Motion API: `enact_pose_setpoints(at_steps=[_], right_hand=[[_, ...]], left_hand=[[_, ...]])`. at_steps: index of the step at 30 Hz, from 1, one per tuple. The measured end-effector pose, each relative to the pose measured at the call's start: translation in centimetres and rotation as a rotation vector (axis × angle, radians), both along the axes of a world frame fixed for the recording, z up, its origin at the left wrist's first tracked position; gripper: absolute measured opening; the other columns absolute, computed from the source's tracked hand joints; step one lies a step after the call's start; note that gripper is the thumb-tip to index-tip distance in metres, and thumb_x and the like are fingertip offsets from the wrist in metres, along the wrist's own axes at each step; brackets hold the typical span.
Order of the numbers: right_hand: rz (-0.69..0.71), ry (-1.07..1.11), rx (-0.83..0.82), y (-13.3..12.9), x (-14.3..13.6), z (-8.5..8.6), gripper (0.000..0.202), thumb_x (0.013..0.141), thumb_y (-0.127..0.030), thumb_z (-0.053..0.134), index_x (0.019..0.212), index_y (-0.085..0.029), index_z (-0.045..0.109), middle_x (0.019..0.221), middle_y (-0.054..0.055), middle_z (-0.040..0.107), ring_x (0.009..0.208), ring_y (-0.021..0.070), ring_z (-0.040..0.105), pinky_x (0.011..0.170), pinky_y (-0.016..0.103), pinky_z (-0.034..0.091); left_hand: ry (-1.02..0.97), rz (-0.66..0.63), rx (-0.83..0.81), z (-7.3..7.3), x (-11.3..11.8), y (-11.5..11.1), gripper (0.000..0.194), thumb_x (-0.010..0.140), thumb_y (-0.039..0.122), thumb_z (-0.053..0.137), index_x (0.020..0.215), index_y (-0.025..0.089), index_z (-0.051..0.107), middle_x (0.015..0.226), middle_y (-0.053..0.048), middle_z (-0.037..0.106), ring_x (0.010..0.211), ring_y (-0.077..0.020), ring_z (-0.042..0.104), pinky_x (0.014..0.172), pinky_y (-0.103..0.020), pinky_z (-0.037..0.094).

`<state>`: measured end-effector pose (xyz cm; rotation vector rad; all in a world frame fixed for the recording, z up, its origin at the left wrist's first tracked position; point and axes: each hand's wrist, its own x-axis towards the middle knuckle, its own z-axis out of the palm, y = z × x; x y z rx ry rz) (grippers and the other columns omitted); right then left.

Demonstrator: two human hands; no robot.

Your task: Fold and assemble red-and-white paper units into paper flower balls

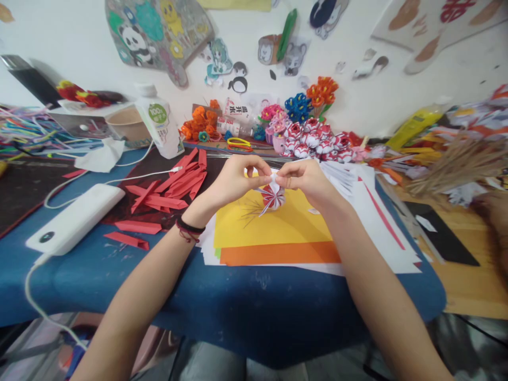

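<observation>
Both hands meeting above the stack of coloured paper sheets [278, 233]. Left hand [234, 182] closed in a pinch on the top of a red-and-white pleated paper flower [272, 197]; right hand [301, 180] pinching the same top edge from the other side, fingertips nearly touching. Flower held just over the yellow sheet, pleats fanning downward, not resting on the surface [246, 301]. Black and red bracelets on left wrist.

For the fold in hand, probably best done so: pinch kept right at the white tip, pleats squeezed even, thumbs opposed so the fan doesn't spring open; light pressure only, paper creases easily; flower kept above the sheets so the lower petals don't crush.

Around: folded red paper strips [166, 188] scattered left of the stack, white power bank [75, 217] with cable further left, white bottle [159, 124] and paper bowl [127, 123] behind. Row of finished red-and-white paper flowers [317, 140] just beyond the hands, orange paper flowers [200, 121] and blue ones [298, 106] against the wall. Bundle of wooden sticks [456, 161] at right, well apart. Cartoon cut-outs on the wall [357, 106].
</observation>
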<state>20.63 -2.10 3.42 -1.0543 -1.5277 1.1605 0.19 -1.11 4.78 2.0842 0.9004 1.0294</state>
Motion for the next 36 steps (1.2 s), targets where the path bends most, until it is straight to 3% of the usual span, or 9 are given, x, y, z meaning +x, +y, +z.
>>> enact_pose_setpoints(at_steps=[7,10,14,18,21,27,36], right_hand=[[-0.053,-0.133,0.124,0.4,-0.3,-0.7,0.035,0.063,-0.049,0.088,0.065,-0.018,0.073,0.066,0.004,0.068,0.064,0.0162,0.057,0.063,0.032,0.045],[-0.068,-0.271,0.203,0.4,-0.2,-0.8,0.038,0.071,-0.055,0.083,0.074,-0.018,0.076,0.069,0.004,0.069,0.063,0.0159,0.056,0.062,0.031,0.042],[-0.1,-0.353,0.261,0.3,-0.1,-0.7,0.044,0.072,-0.061,0.083,0.076,-0.018,0.076,0.071,0.004,0.07,0.06,0.0139,0.053,0.058,0.03,0.038],[-0.131,-0.389,0.31,0.2,-0.4,-0.8,0.037,0.08,-0.054,0.078,0.074,-0.018,0.074,0.068,0.003,0.07,0.057,0.0137,0.053,0.058,0.03,0.037],[-0.18,-0.405,0.389,0.1,-0.8,-1.0,0.03,0.084,-0.046,0.076,0.074,-0.017,0.073,0.071,0.004,0.072,0.056,0.0127,0.053,0.058,0.03,0.039],[-0.264,-0.373,0.489,0.1,-1.2,-1.2,0.025,0.081,-0.039,0.077,0.07,-0.018,0.07,0.069,0.003,0.07,0.056,0.0124,0.055,0.058,0.029,0.041],[-0.23,-0.263,0.367,0.1,-1.0,-0.9,0.018,0.071,-0.032,0.08,0.069,-0.017,0.071,0.066,0.002,0.068,0.054,0.0119,0.052,0.056,0.029,0.041]], left_hand=[[0.02,0.011,-0.024,-1.1,0.5,0.3,0.005,0.079,0.02,0.073,0.075,0.018,0.071,0.076,0.0,0.072,0.066,-0.0112,0.056,0.064,-0.026,0.042],[0.047,0.123,0.009,-1.4,0.4,0.7,0.005,0.078,0.02,0.072,0.074,0.018,0.07,0.075,-0.001,0.071,0.067,-0.0124,0.056,0.065,-0.028,0.04],[0.067,0.246,0.112,-1.4,0.3,0.9,0.003,0.077,0.017,0.073,0.075,0.018,0.071,0.08,-0.002,0.075,0.074,-0.0155,0.059,0.071,-0.031,0.041],[0.1,0.261,0.136,-1.4,0.5,0.8,0.003,0.081,0.018,0.074,0.078,0.019,0.072,0.085,-0.003,0.076,0.079,-0.0176,0.06,0.075,-0.032,0.041],[0.16,0.344,0.172,-1.6,0.6,0.5,0.006,0.085,0.023,0.074,0.08,0.019,0.073,0.085,-0.003,0.076,0.085,-0.02,0.06,0.082,-0.035,0.042],[0.258,0.417,0.228,-1.9,1.0,-0.1,0.017,0.093,0.029,0.067,0.079,0.021,0.07,0.089,-0.002,0.075,0.095,-0.0221,0.06,0.097,-0.041,0.04],[0.198,0.37,0.211,-1.8,0.8,0.4,0.009,0.086,0.022,0.076,0.079,0.021,0.07,0.09,-0.001,0.077,0.092,-0.0219,0.06,0.09,-0.039,0.041]])
